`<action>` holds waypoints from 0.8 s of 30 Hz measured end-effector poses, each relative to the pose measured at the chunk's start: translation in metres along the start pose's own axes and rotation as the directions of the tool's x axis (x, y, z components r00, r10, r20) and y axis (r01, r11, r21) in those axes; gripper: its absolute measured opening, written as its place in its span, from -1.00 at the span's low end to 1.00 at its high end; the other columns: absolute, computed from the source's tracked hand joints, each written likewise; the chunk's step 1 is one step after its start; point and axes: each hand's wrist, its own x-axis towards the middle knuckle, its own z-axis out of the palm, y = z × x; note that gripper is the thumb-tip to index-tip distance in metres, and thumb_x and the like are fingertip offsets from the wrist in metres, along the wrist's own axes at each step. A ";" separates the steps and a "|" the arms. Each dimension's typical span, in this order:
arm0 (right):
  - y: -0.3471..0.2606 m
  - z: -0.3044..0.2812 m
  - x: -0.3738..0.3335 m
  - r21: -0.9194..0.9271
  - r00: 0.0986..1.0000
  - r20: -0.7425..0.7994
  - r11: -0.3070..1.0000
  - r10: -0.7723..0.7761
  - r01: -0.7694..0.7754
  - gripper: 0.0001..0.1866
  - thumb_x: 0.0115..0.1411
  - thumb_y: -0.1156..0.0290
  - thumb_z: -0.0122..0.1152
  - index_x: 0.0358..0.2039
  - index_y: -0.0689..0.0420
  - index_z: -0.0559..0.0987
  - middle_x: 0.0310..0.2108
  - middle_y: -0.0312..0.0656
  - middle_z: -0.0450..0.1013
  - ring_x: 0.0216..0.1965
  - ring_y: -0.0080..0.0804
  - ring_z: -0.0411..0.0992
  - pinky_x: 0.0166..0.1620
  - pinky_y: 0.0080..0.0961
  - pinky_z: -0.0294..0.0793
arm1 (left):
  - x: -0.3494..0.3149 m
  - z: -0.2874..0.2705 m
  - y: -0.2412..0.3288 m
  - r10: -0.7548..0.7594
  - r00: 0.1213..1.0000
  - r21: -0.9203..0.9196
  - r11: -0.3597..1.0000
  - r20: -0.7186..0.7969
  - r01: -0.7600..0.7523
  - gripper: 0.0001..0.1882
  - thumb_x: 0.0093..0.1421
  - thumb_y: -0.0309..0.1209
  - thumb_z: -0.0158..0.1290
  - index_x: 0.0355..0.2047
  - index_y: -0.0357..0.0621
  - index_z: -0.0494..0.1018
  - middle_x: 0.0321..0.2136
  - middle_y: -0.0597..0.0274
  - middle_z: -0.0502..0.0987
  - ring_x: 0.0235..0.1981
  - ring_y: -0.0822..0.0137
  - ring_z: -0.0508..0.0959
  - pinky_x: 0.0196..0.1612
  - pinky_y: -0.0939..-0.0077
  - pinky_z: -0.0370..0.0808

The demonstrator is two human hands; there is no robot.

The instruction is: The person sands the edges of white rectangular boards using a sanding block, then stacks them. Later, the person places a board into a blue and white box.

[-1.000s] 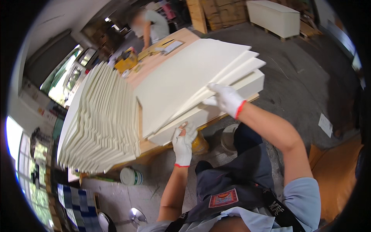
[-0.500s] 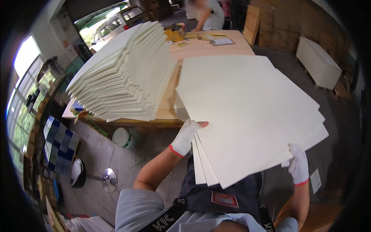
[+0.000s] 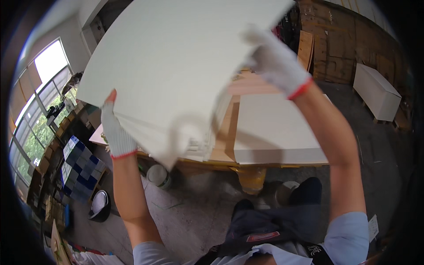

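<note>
Large white sheets (image 3: 163, 66), a thin bundle of board-like leaves, are raised and tilted over the left part of the table. My left hand (image 3: 118, 132), in a white knitted glove with a red cuff, grips their near left edge, thumb on top and the other fingers hidden underneath. At the right edge my gloved right hand (image 3: 274, 62) holds on, its fingertips blurred. Beneath the bundle, a stack of white sheets (image 3: 198, 150) shows only a little of its near edges. A second white stack (image 3: 278, 126) lies flat on the table to the right.
The wooden table (image 3: 225, 132) has a yellow-wrapped leg (image 3: 251, 179). Under it stand a bucket (image 3: 159, 176) and another pale bucket (image 3: 287, 192). A stool (image 3: 100, 205) and a blue-and-white checked stack (image 3: 84, 168) are at left. A long white block (image 3: 375, 92) sits at far right.
Both hands have carried the sheets up and left, from above the right side of the table to over the left stack. The flat white stack on the right has come into view.
</note>
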 end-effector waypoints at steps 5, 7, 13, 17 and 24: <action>0.110 0.132 0.056 -0.161 0.996 -0.023 0.984 -0.082 0.077 -0.50 0.17 0.17 0.17 -0.06 0.36 0.50 -0.17 -0.11 0.49 -0.27 -0.40 0.44 -0.15 -0.49 0.43 | 0.121 -0.016 -0.010 -0.003 0.971 -0.073 0.997 -0.240 -0.015 -0.60 0.27 -0.37 -0.05 0.11 -0.15 0.35 0.02 -0.01 0.44 -0.05 0.09 0.51 -0.07 0.20 0.53; 0.123 0.117 0.095 -0.032 0.989 0.061 0.990 0.138 -0.136 -0.57 0.16 0.22 0.25 -0.11 0.33 0.50 -0.20 -0.09 0.46 -0.23 -0.35 0.44 -0.20 -0.44 0.50 | 0.142 -0.041 -0.026 -0.020 0.964 0.156 0.986 -0.266 0.064 -0.63 0.23 -0.38 0.00 0.05 -0.11 0.39 -0.03 0.00 0.46 -0.15 0.15 0.52 -0.19 0.22 0.52; 0.186 0.097 0.154 0.277 0.934 -0.038 0.902 0.355 -0.332 -0.67 0.21 0.33 0.21 -0.10 0.27 0.43 -0.14 -0.07 0.44 -0.18 -0.24 0.49 -0.09 -0.29 0.60 | 0.168 -0.089 -0.066 -0.332 0.872 0.090 0.918 -0.360 0.387 -0.81 0.24 -0.48 -0.01 -0.15 -0.21 0.45 -0.25 0.09 0.51 -0.30 0.19 0.52 -0.38 0.35 0.48; 0.167 0.111 0.136 0.405 0.932 0.019 0.849 0.362 -0.339 -0.73 0.29 0.36 0.08 -0.09 0.25 0.39 -0.14 -0.02 0.43 -0.13 -0.18 0.51 -0.09 -0.15 0.62 | 0.164 -0.092 -0.057 -0.291 0.921 0.079 0.944 -0.257 0.321 -0.76 0.23 -0.46 0.04 -0.09 -0.19 0.38 -0.11 0.04 0.48 -0.12 0.11 0.50 -0.14 0.33 0.51; 0.154 0.029 -0.036 0.067 0.894 0.255 0.915 0.369 -0.397 -0.70 0.33 0.22 0.08 -0.14 0.22 0.46 -0.29 -0.17 0.50 -0.44 -0.46 0.48 -0.41 -0.50 0.54 | 0.011 -0.096 -0.063 0.133 0.967 -0.381 0.924 0.216 -0.042 -0.78 0.35 -0.42 -0.11 -0.07 -0.31 0.30 -0.02 0.08 0.37 0.04 0.19 0.36 0.26 0.29 0.24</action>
